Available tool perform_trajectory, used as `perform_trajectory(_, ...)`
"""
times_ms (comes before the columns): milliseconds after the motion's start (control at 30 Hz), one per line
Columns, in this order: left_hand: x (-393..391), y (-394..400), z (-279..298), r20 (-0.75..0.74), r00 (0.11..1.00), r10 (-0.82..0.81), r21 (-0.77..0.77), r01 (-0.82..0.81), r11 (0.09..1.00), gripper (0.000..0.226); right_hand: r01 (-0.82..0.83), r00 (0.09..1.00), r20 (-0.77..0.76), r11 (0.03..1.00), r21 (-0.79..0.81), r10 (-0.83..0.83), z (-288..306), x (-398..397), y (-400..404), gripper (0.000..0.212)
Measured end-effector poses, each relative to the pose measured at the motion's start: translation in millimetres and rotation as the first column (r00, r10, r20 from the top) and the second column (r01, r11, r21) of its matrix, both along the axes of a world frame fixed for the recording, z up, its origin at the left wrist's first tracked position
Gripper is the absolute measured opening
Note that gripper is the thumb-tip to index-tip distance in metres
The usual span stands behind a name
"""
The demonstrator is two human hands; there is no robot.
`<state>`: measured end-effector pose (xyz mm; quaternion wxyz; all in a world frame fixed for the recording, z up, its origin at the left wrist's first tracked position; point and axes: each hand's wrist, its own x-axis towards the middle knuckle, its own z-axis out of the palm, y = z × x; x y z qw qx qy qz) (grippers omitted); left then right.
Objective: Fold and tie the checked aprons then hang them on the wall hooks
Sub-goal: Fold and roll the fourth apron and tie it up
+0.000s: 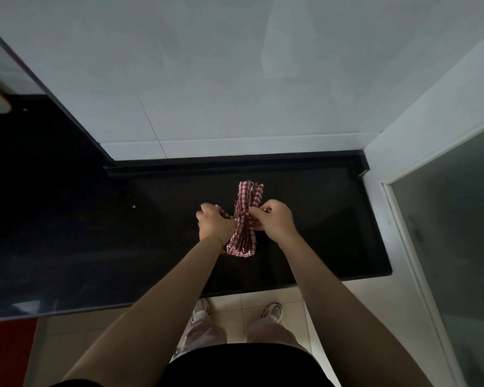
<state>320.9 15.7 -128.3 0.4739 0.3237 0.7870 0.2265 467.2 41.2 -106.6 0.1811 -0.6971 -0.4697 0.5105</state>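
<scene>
A red-and-white checked apron (245, 201) lies folded into a narrow bundle on the black countertop (333, 224), pointing away from me. A strap cinches its middle. My left hand (214, 223) grips one end of the strap on the bundle's left side. On the right side, my right hand (275, 219) pinches the other strap end at the knot. Both hands touch the bundle. No wall hooks are in view.
A pale tiled wall (207, 79) rises behind the counter. A frosted glass door (453, 233) with a white frame stands at the right. The counter extends left in an L. My shoes (273, 311) stand on beige floor tiles below the counter edge.
</scene>
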Motion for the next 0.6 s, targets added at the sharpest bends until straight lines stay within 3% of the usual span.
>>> perform_trajectory(67, -4, -2, 3, -0.295, 0.925, -0.240, 0.138, 0.290, 0.947, 0.051, -0.069, 0.996, 0.053, 0.997, 0.026, 0.067, 1, -2, 2, 0.015)
perform_trajectory(100, -6, -1, 5, -0.337, 0.877, -0.342, 0.168, 0.414, 0.895, 0.050, -0.093, 0.994, 0.067, 0.995, 0.027, 0.091, 2, -2, 2, 0.015)
perform_trajectory(200, -12, 5, 11, -0.213, 0.803, -0.557, 0.068, 0.580, 0.812, 0.031, -0.119, 0.989, 0.092, 0.993, 0.011, 0.118, 5, 0, 2, 0.013)
perform_trajectory(333, -15, 11, 22, -0.084, 0.784, -0.615, -0.098, 0.608, 0.788, 0.014, -0.185, 0.971, 0.153, 0.983, 0.014, 0.181, 8, 2, 1, 0.012)
perform_trajectory(467, -17, 12, 26, 0.047, 0.876, -0.480, -0.072, 0.483, 0.873, 0.020, -0.265, 0.940, 0.228, 0.964, 0.027, 0.253, 10, 0, 4, 0.011)
perform_trajectory(600, -17, 11, 30, 0.005, 0.907, -0.420, 0.019, 0.420, 0.907, 0.032, -0.301, 0.933, 0.207, 0.954, -0.001, 0.295, 15, -3, 4, 0.014)
